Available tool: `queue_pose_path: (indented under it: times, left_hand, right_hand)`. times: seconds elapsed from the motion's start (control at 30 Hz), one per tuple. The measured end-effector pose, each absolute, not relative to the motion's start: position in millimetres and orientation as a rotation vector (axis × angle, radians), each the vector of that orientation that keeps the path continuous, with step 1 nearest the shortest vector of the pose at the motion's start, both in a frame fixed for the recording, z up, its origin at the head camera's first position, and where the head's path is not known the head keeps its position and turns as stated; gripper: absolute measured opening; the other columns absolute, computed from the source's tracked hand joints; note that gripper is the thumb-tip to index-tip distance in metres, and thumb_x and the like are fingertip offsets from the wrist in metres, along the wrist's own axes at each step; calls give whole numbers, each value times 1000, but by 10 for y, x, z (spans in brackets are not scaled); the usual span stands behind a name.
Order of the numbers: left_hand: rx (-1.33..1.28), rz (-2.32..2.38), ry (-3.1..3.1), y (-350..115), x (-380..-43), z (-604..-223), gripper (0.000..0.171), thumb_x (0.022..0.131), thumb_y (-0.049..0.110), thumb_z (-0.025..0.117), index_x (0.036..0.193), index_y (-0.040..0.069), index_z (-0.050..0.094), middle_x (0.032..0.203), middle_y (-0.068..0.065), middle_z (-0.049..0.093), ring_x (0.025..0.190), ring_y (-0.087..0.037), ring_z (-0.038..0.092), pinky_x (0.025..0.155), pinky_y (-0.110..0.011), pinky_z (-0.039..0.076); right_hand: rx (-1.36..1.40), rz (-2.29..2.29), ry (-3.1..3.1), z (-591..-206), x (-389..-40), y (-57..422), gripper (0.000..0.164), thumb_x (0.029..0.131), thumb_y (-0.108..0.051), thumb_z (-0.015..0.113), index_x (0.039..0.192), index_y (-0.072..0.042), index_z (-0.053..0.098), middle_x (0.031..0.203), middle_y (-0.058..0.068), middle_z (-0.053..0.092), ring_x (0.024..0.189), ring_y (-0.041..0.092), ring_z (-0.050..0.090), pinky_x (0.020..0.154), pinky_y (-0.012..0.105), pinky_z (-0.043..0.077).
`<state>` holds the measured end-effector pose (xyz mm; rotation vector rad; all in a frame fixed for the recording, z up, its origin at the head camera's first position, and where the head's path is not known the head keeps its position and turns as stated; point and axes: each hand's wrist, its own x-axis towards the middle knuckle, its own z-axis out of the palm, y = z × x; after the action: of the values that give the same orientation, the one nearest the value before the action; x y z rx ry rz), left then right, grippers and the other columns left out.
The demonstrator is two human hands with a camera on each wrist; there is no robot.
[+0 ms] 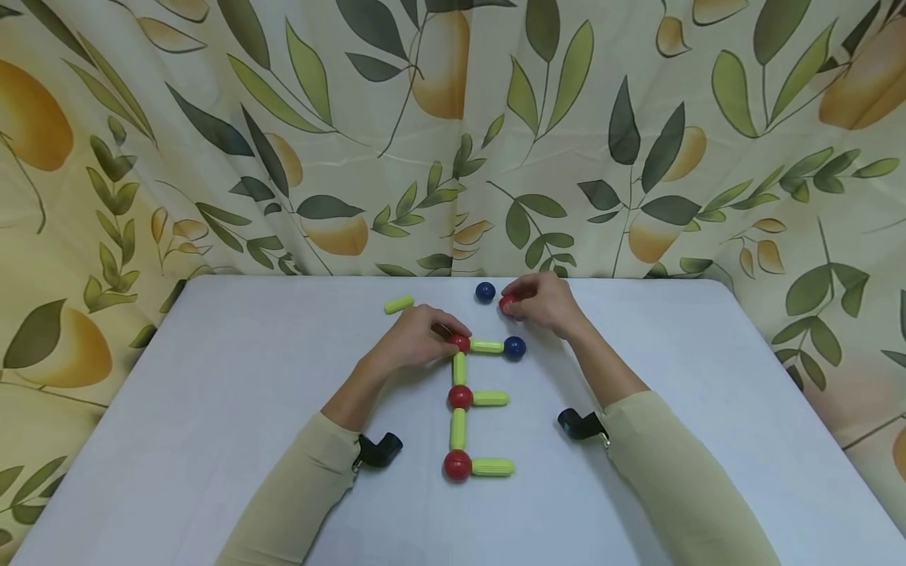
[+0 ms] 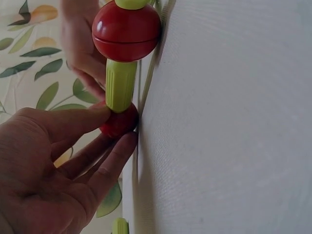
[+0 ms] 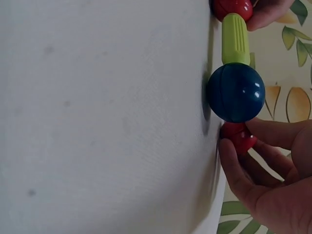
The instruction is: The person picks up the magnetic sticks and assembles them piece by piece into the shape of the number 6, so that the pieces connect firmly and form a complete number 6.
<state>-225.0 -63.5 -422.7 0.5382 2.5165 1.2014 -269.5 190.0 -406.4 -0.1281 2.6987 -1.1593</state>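
An E-like shape of green rods and balls lies on the table. My left hand (image 1: 418,336) pinches the red ball (image 2: 121,123) at its far left corner, where two rods meet. From that ball a green rod (image 1: 487,346) runs right to a blue ball (image 1: 514,348). Below come a middle red ball (image 1: 460,397) and a near red ball (image 1: 457,465), each with a rod pointing right. Farther back, my right hand (image 1: 546,303) holds a separate red ball (image 3: 238,138) between thumb and fingers, just beyond the attached blue ball in the right wrist view.
A loose blue ball (image 1: 484,292) sits near the table's back edge, left of the right hand. One loose green rod (image 1: 399,304) lies behind the left hand. The white table (image 1: 248,440) ends at a patterned curtain (image 1: 396,181).
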Motion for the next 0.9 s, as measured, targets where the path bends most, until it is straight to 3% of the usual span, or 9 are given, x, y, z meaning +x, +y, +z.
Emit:
queue_pose_path:
  times: [0.37,0.67,0.9]
  left_hand:
    - [521,1182,2540,-611,-2236,-4227,25,91,9,80,114,19,81,110,4,77,104,-15,67,95,-33,57]
    - [521,1199,2535,-619,-2231,-4228,25,91,9,80,115,17,81,110,3,77,102,-16,67,94,-33,57]
    - [490,1189,2541,-609,-2226,-4227,25,91,9,80,114,19,81,111,4,76,103,-16,67,93,-32,57]
  right_hand:
    - [-109,-1186,2694,-4039,-2562,1970,28,91,-15,79,118,-8,77,116,12,75,91,20,71,78,29,52]
    - [-104,-1118,2784,-3948,-2385,1989,26,91,-20,78,115,-9,77,110,11,77,97,25,69,79,31,50]
    - [-106,-1132,2771,-3852,-2205,2026,25,91,-21,79,114,-11,77,104,10,77,91,24,70,77,33,50]
